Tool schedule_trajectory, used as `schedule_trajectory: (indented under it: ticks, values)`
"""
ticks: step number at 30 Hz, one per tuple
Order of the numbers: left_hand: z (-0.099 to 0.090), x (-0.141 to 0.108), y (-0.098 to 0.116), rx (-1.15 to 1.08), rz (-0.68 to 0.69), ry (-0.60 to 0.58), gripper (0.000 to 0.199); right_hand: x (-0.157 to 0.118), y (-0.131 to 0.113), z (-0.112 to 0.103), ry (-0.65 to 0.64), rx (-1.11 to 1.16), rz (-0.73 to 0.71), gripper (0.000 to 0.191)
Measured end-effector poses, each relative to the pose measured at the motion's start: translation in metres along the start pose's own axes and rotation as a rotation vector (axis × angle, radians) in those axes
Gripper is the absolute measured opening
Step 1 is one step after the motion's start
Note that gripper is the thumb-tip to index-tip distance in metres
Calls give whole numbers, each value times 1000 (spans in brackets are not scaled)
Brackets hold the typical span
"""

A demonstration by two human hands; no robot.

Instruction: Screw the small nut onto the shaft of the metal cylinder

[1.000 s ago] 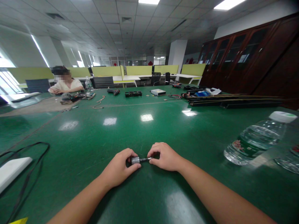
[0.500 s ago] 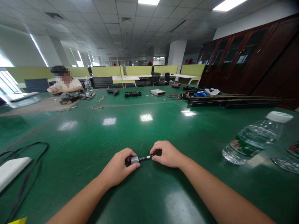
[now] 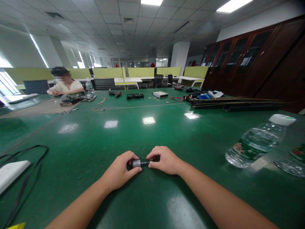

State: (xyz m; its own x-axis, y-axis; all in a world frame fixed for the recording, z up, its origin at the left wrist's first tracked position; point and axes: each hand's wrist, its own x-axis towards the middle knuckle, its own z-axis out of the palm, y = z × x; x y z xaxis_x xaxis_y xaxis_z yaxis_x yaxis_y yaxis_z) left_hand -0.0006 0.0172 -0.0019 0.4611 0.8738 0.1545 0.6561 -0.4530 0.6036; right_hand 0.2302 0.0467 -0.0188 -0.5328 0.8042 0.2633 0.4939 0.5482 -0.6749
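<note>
Left hand (image 3: 121,170) grip closed on silver cylinder (image 3: 136,163), right hand (image 3: 164,160) grip pinching the far end of the dark thin shaft (image 3: 145,163) that sticks out of it. Both parts low over green tabletop (image 3: 124,136), between the hands; water bottle (image 3: 256,143) off to the right, white object (image 3: 11,173) left with black cord (image 3: 30,173) beside it.

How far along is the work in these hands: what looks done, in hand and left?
Looks done: the dark shaft lines up with the silvery cylinder and appears joined to it. In hand: the left hand grips the cylinder; the right hand pinches the shaft's far end. Remaining: both parts are unreleased; any further steps cannot be told.
</note>
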Motion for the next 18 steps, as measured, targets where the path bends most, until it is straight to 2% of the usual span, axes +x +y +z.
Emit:
schedule_trajectory:
  ticks: [2, 5, 9, 14, 18]
  values:
    - [0, 0, -2, -6, 27, 2, 18, 1, -5, 9, 20, 57, -8, 26]
    - [0, 1, -2, -9, 51, 1, 21, 1, -10, 16, 32, 38, -22, 18]
    - [-2, 2, 0, -9, 48, -11, 15, 0, -12, 13, 36, -22, -56, 6]
    - [-2, 3, -1, 8, 35, -6, 14, 0, -10, 12, 7, -79, -79, 19]
    - [-1, 3, 0, 7, 32, -7, 16, 0, -10, 13, -12, -108, -87, 16]
